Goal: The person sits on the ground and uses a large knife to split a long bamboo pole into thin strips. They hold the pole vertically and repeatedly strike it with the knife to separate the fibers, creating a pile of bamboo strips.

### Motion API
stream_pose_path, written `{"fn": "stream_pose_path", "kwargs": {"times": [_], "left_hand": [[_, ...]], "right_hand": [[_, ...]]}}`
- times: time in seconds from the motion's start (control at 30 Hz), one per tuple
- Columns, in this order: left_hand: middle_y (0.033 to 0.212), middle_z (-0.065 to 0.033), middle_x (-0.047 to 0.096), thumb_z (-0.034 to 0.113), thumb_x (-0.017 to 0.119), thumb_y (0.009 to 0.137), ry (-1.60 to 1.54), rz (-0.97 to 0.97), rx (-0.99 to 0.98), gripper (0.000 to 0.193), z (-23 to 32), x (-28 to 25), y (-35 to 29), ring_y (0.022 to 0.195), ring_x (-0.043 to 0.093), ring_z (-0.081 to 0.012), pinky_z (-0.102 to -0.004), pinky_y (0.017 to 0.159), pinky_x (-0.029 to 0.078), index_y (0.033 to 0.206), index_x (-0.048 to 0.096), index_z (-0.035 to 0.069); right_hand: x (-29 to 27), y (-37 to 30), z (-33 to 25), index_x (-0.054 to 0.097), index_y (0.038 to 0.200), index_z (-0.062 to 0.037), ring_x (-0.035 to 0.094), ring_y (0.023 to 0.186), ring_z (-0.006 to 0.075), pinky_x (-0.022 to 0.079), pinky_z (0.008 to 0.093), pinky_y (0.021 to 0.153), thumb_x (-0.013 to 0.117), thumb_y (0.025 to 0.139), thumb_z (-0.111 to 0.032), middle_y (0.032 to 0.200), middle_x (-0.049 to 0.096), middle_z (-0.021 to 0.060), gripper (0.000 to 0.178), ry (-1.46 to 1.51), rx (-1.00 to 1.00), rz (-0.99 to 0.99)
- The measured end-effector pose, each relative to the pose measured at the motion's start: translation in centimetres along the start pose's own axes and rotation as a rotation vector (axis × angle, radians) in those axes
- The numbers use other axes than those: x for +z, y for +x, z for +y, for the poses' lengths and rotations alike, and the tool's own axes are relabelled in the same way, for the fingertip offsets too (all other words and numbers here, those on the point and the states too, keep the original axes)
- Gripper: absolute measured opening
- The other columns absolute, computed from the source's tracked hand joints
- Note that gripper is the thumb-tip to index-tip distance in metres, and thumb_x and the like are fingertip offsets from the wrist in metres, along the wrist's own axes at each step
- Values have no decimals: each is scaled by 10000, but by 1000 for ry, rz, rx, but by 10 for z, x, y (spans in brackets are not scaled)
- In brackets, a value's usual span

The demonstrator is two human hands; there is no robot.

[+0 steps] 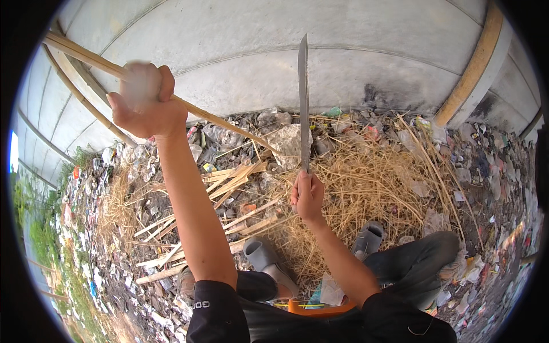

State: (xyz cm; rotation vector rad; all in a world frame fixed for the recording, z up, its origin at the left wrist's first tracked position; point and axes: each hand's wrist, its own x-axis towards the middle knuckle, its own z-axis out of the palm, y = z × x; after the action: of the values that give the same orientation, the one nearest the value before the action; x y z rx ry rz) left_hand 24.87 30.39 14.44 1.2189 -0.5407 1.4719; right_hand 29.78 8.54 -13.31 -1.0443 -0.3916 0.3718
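Knees bent, the person sits low in grey shoes (264, 255). Right hand (307, 196) clenches a long knife (303, 103), blade raised upright. Left hand (146, 103) grips a bamboo stick (223, 123), slanting far-left to the straw (366, 183). Cut strips (229, 188) lie near. Splitting seems underway; next, the blade likely must meet the stick squarely.

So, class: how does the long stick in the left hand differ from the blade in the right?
The stick is pale wood, thin, and slants down to the right; the blade is grey metal, flat, and points straight up. The left hand grips the stick mid-length; the right hand grips the blade's lower end. Both are long and straight.
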Motion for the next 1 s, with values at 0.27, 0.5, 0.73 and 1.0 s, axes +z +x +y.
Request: {"fn": "stream_pose_path", "kwargs": {"times": [0.27,0.5,0.73,1.0], "left_hand": [[562,28,284,643,449,922,28,92,-91,578,32,-8,-29,483,162,-75,-238,446,137,735,423,97],[502,34,240,740,323,934,104,246,-260,662,76,-9,-51,462,190,-102,-246,438,156,640,321,148],[469,33,218,785,277,935,20,437,-260,738,111,-1,-78,432,197,-110,-253,409,112,538,285,163],[528,37,248,749,344,968,135,452,-200,696,190,78,-82,444,214,-78,-245,392,133,605,315,156]], "right_hand": [[1,-45,-62,448,766,-107,435,438,91,384,285,424,558,1013,-380,575,442,-9,385,186,240,300],[-56,-109,-124,446,805,-120,413,486,103,387,321,468,658,948,-372,622,428,-3,359,222,175,437],[-109,-173,-169,473,823,-96,424,462,89,384,290,429,665,960,-306,596,430,-22,316,134,125,444],[-170,-210,-146,509,860,-69,443,422,97,401,303,397,703,941,-267,586,468,-3,288,-47,146,410]]}}
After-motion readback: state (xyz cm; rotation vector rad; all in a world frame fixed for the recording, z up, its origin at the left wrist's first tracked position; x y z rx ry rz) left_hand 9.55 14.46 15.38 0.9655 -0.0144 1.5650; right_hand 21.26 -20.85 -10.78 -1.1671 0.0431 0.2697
